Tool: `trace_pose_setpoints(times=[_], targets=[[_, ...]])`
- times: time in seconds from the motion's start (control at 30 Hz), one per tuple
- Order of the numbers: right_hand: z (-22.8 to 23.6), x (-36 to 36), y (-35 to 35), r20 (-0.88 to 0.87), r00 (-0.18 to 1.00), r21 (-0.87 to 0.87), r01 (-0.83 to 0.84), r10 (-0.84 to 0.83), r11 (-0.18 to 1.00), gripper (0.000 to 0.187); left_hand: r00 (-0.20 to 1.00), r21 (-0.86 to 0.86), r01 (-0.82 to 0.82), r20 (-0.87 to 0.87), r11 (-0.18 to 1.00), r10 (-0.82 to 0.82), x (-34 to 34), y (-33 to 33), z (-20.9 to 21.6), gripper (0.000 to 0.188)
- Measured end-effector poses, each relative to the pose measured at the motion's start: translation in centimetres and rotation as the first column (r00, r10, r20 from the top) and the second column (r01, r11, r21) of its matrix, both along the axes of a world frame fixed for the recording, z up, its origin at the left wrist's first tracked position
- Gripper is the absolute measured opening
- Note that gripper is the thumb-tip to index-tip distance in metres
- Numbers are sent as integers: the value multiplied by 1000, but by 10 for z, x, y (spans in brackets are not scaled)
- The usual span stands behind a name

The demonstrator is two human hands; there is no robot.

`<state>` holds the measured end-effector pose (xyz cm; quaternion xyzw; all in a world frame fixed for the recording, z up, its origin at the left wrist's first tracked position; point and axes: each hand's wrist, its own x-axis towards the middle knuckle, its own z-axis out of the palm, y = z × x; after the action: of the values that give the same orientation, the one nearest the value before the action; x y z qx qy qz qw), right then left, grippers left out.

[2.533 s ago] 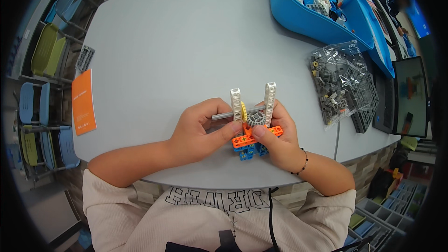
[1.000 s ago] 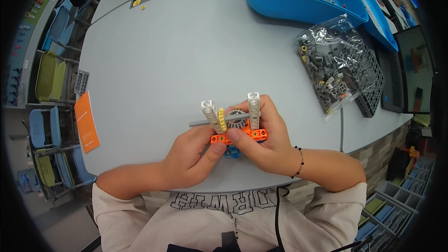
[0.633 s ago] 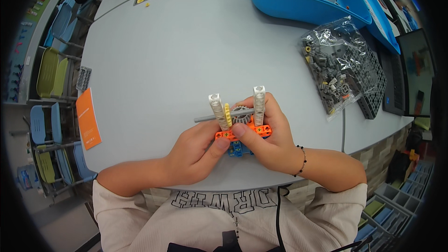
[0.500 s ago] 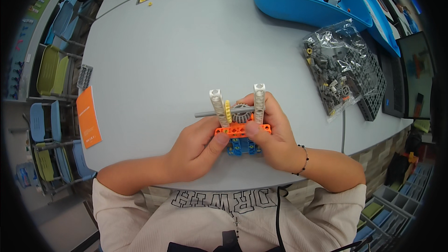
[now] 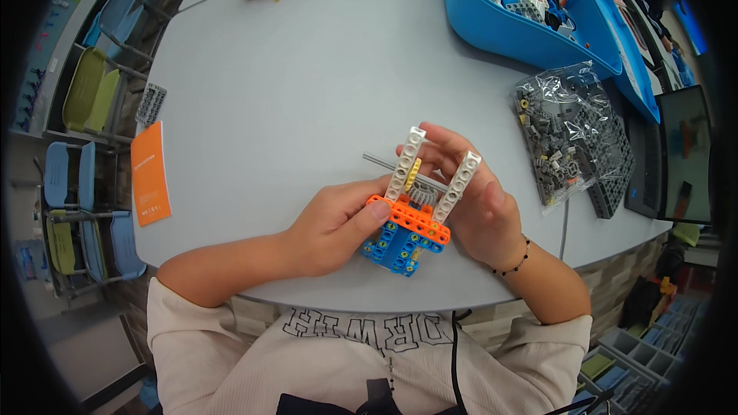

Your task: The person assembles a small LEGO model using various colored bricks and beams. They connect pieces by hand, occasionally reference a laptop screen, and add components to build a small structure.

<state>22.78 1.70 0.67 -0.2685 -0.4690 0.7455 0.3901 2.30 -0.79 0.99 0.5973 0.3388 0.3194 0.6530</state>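
Above the near part of the counter [image 5: 284, 107], the left hand [image 5: 327, 227] has its fingers closed on the left end of the model [image 5: 411, 221], apparently to steady it. The right hand [image 5: 488, 215] is half open behind the right upright [image 5: 458, 184], contact unclear. At left, the orange booklet [image 5: 150, 173] bears small pale print; the sweater [image 5: 369, 369] has outlined capitals.

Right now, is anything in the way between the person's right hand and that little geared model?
Nothing visible: the right hand is close beside the model, though contact is unclear. The left hand grips it, thumb on the orange beam.
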Motion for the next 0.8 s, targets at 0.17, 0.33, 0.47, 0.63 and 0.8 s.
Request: trace_pose_setpoints(times=[0.17, 0.33, 0.47, 0.63, 0.8], targets=[[6, 0, 3, -45, 998, -11, -41, 41, 999, 100, 1000, 34, 29, 0, 999, -29, 2, 2, 0, 45], [2, 1, 2, -125, 992, -75, -46, 37, 996, 82, 998, 70, 42, -55, 997, -38, 4, 1, 1, 46], [-3, 3, 2, -146, 989, -76, -44, 33, 996, 52, 987, 93, 100, -137, 991, -87, 2, 3, 4, 48], [-5, 2, 2, -177, 984, -76, -12, -1, 997, 31, 983, 144, 76, -175, 987, -50, 4, 3, 5, 46], [-2, 1, 1, -169, 985, -123, 23, -44, 992, 24, 967, 220, 46, -253, 974, 12, 5, 4, 6, 43]])
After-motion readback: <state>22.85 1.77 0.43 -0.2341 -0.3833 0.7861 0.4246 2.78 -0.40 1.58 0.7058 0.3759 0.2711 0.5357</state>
